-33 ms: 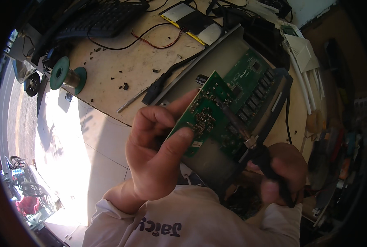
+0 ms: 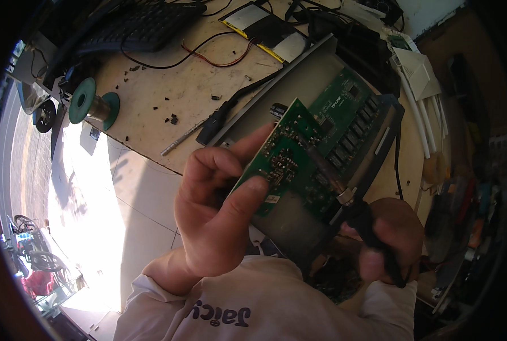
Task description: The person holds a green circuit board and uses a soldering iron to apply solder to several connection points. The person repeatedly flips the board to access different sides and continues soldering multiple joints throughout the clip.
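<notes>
My left hand [image 2: 216, 210] pinches a small green circuit board [image 2: 307, 126] by its lower left edge, the thumb on the solder side. The board is held tilted, with a dark cylindrical capacitor [image 2: 277, 109] standing out behind its upper edge. A soldering iron [image 2: 344, 196] lies in the closed grip of my right hand [image 2: 395, 233], fingers round its black handle. Its tip reaches the board's solder joints near the upper middle; whether it touches cannot be made out. Below and behind is an open metal case [image 2: 253, 119] holding a larger green board [image 2: 353, 94] with a row of black parts.
On the wooden table are a solder spool [image 2: 98, 111], scattered screws [image 2: 172, 119], a silver rod-like tool [image 2: 179, 139] and a black cable [image 2: 247, 88]. A black keyboard [image 2: 134, 28] and flat battery pack [image 2: 265, 31] lie at the back. A white device [image 2: 418, 71] sits at far right.
</notes>
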Demonstrator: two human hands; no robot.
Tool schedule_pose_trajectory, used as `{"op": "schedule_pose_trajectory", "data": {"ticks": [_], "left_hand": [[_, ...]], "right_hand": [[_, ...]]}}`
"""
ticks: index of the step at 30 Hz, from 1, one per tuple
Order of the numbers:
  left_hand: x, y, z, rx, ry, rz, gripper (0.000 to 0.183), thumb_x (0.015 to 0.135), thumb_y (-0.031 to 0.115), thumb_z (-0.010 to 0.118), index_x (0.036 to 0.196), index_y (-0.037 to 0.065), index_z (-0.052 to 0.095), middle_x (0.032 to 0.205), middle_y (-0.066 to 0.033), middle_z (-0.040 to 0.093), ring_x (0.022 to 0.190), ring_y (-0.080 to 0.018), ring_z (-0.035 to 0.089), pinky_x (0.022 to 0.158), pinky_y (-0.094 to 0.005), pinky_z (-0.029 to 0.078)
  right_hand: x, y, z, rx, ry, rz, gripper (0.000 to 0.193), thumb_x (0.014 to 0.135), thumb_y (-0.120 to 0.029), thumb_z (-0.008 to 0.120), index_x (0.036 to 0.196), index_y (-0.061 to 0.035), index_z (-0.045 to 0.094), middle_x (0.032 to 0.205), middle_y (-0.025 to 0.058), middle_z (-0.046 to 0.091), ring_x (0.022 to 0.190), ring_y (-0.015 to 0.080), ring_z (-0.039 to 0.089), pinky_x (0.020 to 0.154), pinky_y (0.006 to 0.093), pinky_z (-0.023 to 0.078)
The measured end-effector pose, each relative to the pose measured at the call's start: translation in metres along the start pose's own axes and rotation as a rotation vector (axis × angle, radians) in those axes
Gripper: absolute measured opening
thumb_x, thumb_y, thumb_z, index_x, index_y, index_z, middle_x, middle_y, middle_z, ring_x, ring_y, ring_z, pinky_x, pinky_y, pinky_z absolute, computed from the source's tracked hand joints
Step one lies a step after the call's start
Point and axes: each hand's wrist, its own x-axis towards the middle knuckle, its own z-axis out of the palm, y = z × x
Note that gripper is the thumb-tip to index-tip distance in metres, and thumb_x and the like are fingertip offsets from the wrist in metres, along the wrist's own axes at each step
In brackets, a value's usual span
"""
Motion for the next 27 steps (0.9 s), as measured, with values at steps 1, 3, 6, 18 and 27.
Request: {"op": "schedule_pose_trajectory", "data": {"ticks": [1, 3, 6, 18, 27], "left_hand": [[0.000, -0.001, 0.000, 0.008, 0.006, 0.003, 0.021, 0.096, -0.005, 0.058, 0.108, 0.003, 0.042, 0.145, -0.0303, 0.052, 0.125, -0.0228, 0.058, 0.106, -0.0347, 0.045], [-0.001, -0.002, 0.001, 0.020, 0.014, 0.013, 0.022, 0.096, -0.006, 0.058, 0.108, 0.003, 0.042, 0.146, -0.0305, 0.052, 0.126, -0.0227, 0.057, 0.106, -0.0341, 0.045], [-0.003, -0.003, 0.002, 0.035, 0.047, 0.006, 0.023, 0.095, -0.007, 0.059, 0.108, 0.003, 0.042, 0.146, -0.0307, 0.051, 0.126, -0.0228, 0.057, 0.106, -0.0334, 0.045], [-0.003, -0.007, 0.002, 0.057, 0.042, 0.052, 0.024, 0.096, -0.007, 0.059, 0.109, 0.003, 0.041, 0.147, -0.0325, 0.049, 0.130, -0.0241, 0.056, 0.107, -0.0342, 0.044], [-0.003, -0.012, 0.005, 0.102, 0.057, 0.117, 0.024, 0.095, -0.008, 0.059, 0.108, 0.001, 0.041, 0.145, -0.0348, 0.049, 0.130, -0.0256, 0.056, 0.106, -0.0339, 0.045]], "right_hand": [[0.001, 0.000, -0.001, -0.027, -0.023, -0.014, 0.047, 0.087, -0.015, 0.074, 0.125, 0.0057, 0.056, 0.086, 0.0202, 0.069, 0.070, 0.0337, 0.069, 0.061, 0.0450, 0.057], [0.005, 0.000, -0.004, -0.092, -0.050, -0.093, 0.049, 0.087, -0.015, 0.074, 0.127, 0.0049, 0.055, 0.087, 0.0204, 0.069, 0.071, 0.0342, 0.069, 0.062, 0.0457, 0.057], [0.010, -0.002, -0.005, -0.132, -0.107, -0.132, 0.052, 0.088, -0.015, 0.073, 0.133, 0.0024, 0.052, 0.090, 0.0209, 0.069, 0.073, 0.0345, 0.069, 0.063, 0.0458, 0.058], [0.016, -0.006, 0.006, -0.242, -0.062, -0.050, 0.048, 0.102, -0.036, 0.061, 0.143, -0.0144, 0.048, 0.085, 0.0108, 0.072, 0.071, 0.0265, 0.073, 0.062, 0.0387, 0.060], [0.014, 0.000, 0.007, -0.197, -0.046, -0.086, 0.056, 0.103, -0.037, 0.059, 0.149, -0.0103, 0.042, 0.086, 0.0144, 0.072, 0.072, 0.0275, 0.074, 0.062, 0.0389, 0.060]]}}
